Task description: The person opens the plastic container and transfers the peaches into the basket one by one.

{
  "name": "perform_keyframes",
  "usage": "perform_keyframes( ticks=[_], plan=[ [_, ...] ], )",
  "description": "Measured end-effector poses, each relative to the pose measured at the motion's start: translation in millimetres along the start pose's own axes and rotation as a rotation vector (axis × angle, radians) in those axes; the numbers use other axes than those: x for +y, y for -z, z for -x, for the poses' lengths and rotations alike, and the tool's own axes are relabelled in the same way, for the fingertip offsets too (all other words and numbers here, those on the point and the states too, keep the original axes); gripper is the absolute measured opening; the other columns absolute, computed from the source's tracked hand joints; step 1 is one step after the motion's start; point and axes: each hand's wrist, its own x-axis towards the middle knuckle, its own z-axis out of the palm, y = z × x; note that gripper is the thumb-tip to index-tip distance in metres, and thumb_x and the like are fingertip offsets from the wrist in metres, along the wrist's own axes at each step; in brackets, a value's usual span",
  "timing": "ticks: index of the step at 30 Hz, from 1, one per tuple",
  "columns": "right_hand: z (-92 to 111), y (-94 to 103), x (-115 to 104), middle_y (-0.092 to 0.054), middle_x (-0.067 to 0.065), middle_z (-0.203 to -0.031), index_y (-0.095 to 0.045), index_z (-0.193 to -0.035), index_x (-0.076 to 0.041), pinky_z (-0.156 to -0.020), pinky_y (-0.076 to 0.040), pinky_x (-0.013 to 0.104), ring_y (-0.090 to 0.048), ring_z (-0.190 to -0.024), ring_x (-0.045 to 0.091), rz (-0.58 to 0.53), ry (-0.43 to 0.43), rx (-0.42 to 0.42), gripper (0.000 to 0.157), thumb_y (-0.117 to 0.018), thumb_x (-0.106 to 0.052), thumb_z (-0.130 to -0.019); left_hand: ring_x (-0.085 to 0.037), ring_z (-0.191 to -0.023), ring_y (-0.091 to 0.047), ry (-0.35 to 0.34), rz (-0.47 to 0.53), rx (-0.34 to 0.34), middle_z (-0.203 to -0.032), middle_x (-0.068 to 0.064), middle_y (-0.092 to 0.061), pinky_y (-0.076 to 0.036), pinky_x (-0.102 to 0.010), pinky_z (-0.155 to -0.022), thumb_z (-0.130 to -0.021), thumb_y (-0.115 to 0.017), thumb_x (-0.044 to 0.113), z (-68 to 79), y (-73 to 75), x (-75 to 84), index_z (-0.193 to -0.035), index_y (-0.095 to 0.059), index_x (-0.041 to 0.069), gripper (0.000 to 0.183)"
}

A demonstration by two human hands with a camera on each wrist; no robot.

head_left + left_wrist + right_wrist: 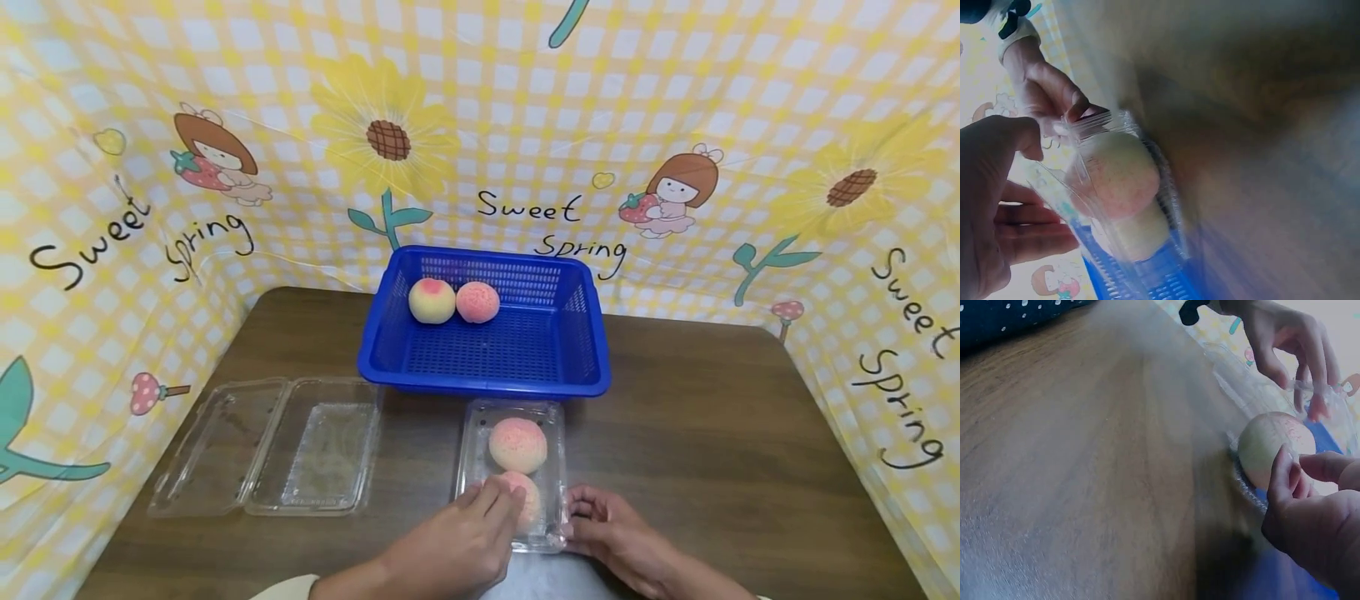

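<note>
Two pink-and-cream peaches [517, 444] lie in a clear plastic clamshell box [555, 433], its lid over them. My left hand [472, 533] is above the near-left part of this box, its fingertips overlapping the nearer peach in the head view. In the left wrist view its thumb is at the clear lid's edge, with the other fingers [1038, 240] stretched out beside it. At the near right corner, my right hand [615, 529] pinches the box's edge between thumb and fingers, as the right wrist view shows.
Behind the box stands a blue plastic basket [487, 385] with two more peaches [432, 302] at its back left. An unlidded second clamshell [258, 450] lies spread flat to the left. A checked cloth [487, 108] hangs around the wooden table [697, 400].
</note>
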Motion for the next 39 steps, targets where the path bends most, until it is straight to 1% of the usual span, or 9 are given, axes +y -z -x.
perform_keyframes(
  ticks=[6,11,15,19,23,28,30,34,39],
  plan=[
    [7.9,7.7,-5.1,-0.057,0.004,-0.101,-0.047,-0.112,0.000,-0.091,-0.055,0.033,-0.060,-0.094,0.015,-0.005,-0.030,-0.018,0.027,-0.059,0.002,-0.088,-0.026,-0.093,-0.067,0.102,0.115,0.242,-0.098,-0.015,-0.067,-0.058,-0.029,-0.084,-0.088,-0.040,0.023,6.5,3.3,-1.9,-0.102,-0.066,-0.005,0.040],
    [12.6,12.1,-9.2,-0.057,0.005,-0.101,-0.047,-0.112,0.001,-0.094,-0.054,0.035,-0.061,-0.096,0.017,0.001,-0.049,-0.030,0.026,-0.058,0.002,-0.089,-0.027,-0.090,-0.068,0.291,0.295,0.422,-0.101,-0.017,-0.067,-0.059,-0.023,-0.074,-0.088,-0.044,0.025,18.4,3.0,1.1,-0.104,-0.064,-0.008,0.042],
    [14.2,13.4,-14.1,-0.056,0.005,-0.102,-0.046,-0.112,0.002,-0.093,-0.054,0.035,-0.061,-0.096,0.016,0.019,-0.073,-0.018,0.027,-0.059,0.001,-0.089,-0.024,-0.084,-0.069,0.451,0.458,0.488,-0.104,-0.018,-0.065,-0.058,-0.020,-0.074,-0.088,-0.051,0.024,29.9,0.7,9.1,-0.113,-0.061,-0.011,0.045],
    [15.0,13.4,-17.4,-0.056,0.004,-0.101,-0.046,-0.111,0.002,-0.090,-0.055,0.032,-0.061,-0.094,0.015,0.033,-0.103,-0.008,0.028,-0.061,0.000,-0.087,-0.023,-0.079,-0.069,0.688,0.703,0.488,-0.105,-0.014,-0.061,-0.057,-0.014,-0.070,-0.072,-0.070,0.007,41.3,3.4,18.8,-0.115,-0.058,-0.009,0.048],
    [15.7,14.4,-18.4,-0.056,0.003,-0.097,-0.047,-0.109,0.000,-0.088,-0.056,0.032,-0.062,-0.091,0.015,0.051,-0.123,0.006,0.029,-0.063,0.000,-0.085,-0.016,-0.080,-0.070,0.988,0.943,0.469,-0.099,-0.009,-0.061,-0.058,-0.018,-0.066,-0.056,-0.075,-0.015,49.0,10.2,25.1,-0.108,-0.056,-0.006,0.056],
    [17.2,16.0,-18.9,-0.056,0.003,-0.096,-0.046,-0.110,0.001,-0.087,-0.056,0.032,-0.061,-0.090,0.015,0.073,-0.127,0.030,0.031,-0.063,0.000,-0.084,-0.006,-0.087,-0.069,1.353,1.224,0.365,-0.099,-0.017,-0.064,-0.059,-0.022,-0.068,-0.063,-0.074,-0.018,52.3,19.6,24.8,-0.111,-0.052,-0.007,0.054],
    [17.3,16.2,-18.7,-0.056,0.004,-0.096,-0.046,-0.110,0.002,-0.087,-0.056,0.032,-0.061,-0.090,0.015,0.074,-0.119,0.028,0.031,-0.063,0.000,-0.085,-0.007,-0.088,-0.069,1.455,1.310,0.296,-0.102,-0.020,-0.064,-0.059,-0.022,-0.071,-0.067,-0.075,-0.013,54.3,21.3,22.9,-0.114,-0.050,-0.007,0.053],
    [17.4,15.9,-18.6,-0.055,0.003,-0.095,-0.046,-0.109,0.001,-0.087,-0.057,0.032,-0.060,-0.090,0.014,0.077,-0.095,0.010,0.028,-0.062,0.001,-0.085,-0.006,-0.088,-0.069,1.583,1.363,0.148,-0.106,-0.017,-0.067,-0.057,-0.020,-0.078,-0.073,-0.077,0.000,60.4,20.7,19.6,-0.119,-0.049,-0.003,0.055],
    [17.5,15.9,-19.5,-0.056,0.003,-0.094,-0.047,-0.109,0.002,-0.086,-0.057,0.032,-0.060,-0.088,0.014,0.088,-0.078,0.011,0.028,-0.061,0.002,-0.085,-0.010,-0.079,-0.072,1.656,1.415,0.168,-0.098,-0.018,-0.070,-0.055,-0.017,-0.078,-0.071,-0.077,-0.004,66.9,16.4,20.1,-0.115,-0.050,-0.008,0.052]
  ],
)
